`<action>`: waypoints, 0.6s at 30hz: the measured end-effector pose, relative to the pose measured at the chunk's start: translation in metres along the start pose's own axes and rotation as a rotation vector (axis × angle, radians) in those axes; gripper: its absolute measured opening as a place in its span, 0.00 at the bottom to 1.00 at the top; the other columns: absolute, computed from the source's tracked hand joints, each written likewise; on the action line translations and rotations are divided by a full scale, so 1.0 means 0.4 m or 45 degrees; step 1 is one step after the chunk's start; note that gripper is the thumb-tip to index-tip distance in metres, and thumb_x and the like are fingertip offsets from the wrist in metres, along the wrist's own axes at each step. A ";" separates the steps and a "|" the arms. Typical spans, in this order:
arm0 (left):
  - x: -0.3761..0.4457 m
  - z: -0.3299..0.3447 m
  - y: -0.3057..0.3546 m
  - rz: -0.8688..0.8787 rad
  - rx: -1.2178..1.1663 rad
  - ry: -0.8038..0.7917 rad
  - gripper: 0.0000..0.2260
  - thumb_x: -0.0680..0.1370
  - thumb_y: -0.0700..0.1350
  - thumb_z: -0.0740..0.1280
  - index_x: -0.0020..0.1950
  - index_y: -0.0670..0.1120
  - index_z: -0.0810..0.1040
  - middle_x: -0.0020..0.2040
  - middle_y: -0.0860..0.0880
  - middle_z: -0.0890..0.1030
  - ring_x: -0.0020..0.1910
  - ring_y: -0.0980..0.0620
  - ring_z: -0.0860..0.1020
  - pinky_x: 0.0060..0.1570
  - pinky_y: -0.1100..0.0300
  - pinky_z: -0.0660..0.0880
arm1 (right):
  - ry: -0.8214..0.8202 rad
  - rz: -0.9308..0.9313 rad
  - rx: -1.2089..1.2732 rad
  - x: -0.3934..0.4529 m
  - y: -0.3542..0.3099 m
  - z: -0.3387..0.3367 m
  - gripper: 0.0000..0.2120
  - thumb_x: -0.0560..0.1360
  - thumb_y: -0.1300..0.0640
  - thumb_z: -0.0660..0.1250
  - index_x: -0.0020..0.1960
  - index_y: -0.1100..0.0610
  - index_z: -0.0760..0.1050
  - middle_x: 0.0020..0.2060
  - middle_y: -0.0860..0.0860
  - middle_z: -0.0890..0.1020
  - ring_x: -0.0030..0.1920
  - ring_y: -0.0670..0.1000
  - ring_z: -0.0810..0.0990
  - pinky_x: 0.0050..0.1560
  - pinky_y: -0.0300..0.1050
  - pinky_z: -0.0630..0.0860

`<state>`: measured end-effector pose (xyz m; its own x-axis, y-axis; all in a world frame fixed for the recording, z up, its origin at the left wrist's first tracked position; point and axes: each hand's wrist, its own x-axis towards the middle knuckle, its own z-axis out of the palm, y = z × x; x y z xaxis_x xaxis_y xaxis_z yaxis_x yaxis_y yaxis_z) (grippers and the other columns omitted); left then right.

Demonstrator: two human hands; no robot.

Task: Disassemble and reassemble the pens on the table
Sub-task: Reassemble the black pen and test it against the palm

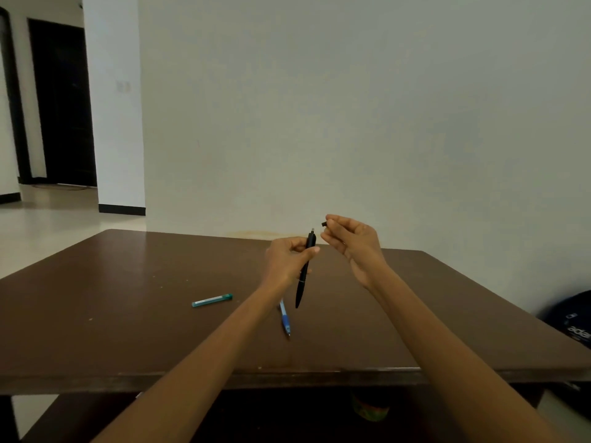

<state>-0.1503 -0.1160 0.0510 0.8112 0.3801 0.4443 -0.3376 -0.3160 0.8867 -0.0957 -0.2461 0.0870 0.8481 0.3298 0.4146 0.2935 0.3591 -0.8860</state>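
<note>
Holding black pen point(303, 272) upright above table point(128, 314) in left hand point(286, 262), fingers curled round barrel to steady it; right hand point(350, 243) pinching small black cap point(323, 224) just beside pen's top; blue pen point(284, 318) lying below

A dark brown wooden table point(112, 314) stood against a pale wall, its top worn and flecked with small light marks. Two things lay directly on it: a teal tube point(212, 300), left of centre and lying nearly crosswise, and a blue and white pen point(285, 318), just right of it and well apart, pointing towards the near edge.
</note>
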 end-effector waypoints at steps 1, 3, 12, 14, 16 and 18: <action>-0.008 -0.002 0.009 0.008 0.016 -0.004 0.08 0.72 0.47 0.72 0.50 0.50 0.82 0.39 0.55 0.82 0.30 0.53 0.82 0.36 0.58 0.81 | -0.011 -0.012 0.001 -0.007 -0.015 0.002 0.04 0.74 0.62 0.69 0.48 0.59 0.80 0.41 0.52 0.83 0.43 0.47 0.83 0.47 0.37 0.80; -0.021 -0.004 0.023 0.033 0.064 -0.017 0.10 0.73 0.48 0.72 0.53 0.49 0.82 0.38 0.58 0.81 0.30 0.55 0.82 0.37 0.57 0.81 | -0.041 -0.023 -0.028 -0.022 -0.040 0.001 0.04 0.73 0.62 0.69 0.48 0.59 0.80 0.42 0.52 0.84 0.43 0.48 0.84 0.45 0.37 0.80; -0.062 0.001 0.087 0.142 0.212 -0.085 0.06 0.73 0.52 0.70 0.49 0.58 0.81 0.39 0.59 0.82 0.30 0.56 0.82 0.44 0.51 0.81 | -0.059 0.014 -0.130 -0.074 -0.078 -0.005 0.08 0.75 0.61 0.68 0.52 0.61 0.79 0.46 0.55 0.84 0.44 0.52 0.85 0.44 0.40 0.81; -0.067 0.001 0.093 0.158 0.259 -0.099 0.08 0.74 0.52 0.69 0.52 0.56 0.81 0.41 0.59 0.82 0.30 0.56 0.82 0.44 0.52 0.80 | -0.054 0.005 -0.116 -0.080 -0.085 -0.006 0.07 0.75 0.61 0.68 0.52 0.59 0.79 0.47 0.55 0.84 0.45 0.54 0.85 0.43 0.41 0.81; -0.070 0.000 0.097 0.167 0.299 -0.098 0.10 0.74 0.52 0.69 0.54 0.55 0.81 0.42 0.58 0.82 0.31 0.57 0.82 0.45 0.53 0.80 | -0.054 -0.008 -0.117 -0.085 -0.089 -0.006 0.07 0.75 0.61 0.68 0.52 0.59 0.79 0.48 0.54 0.84 0.44 0.54 0.85 0.43 0.41 0.82; -0.072 -0.001 0.097 0.183 0.322 -0.089 0.10 0.74 0.52 0.69 0.54 0.55 0.81 0.41 0.58 0.82 0.30 0.57 0.82 0.45 0.53 0.80 | -0.060 -0.014 -0.137 -0.088 -0.089 -0.006 0.07 0.75 0.60 0.68 0.52 0.60 0.79 0.48 0.54 0.83 0.44 0.53 0.85 0.43 0.41 0.82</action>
<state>-0.1868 -0.1389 0.0726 0.7978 0.2579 0.5450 -0.3284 -0.5722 0.7515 -0.1349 -0.2725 0.1037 0.8236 0.3678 0.4317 0.3506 0.2682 -0.8973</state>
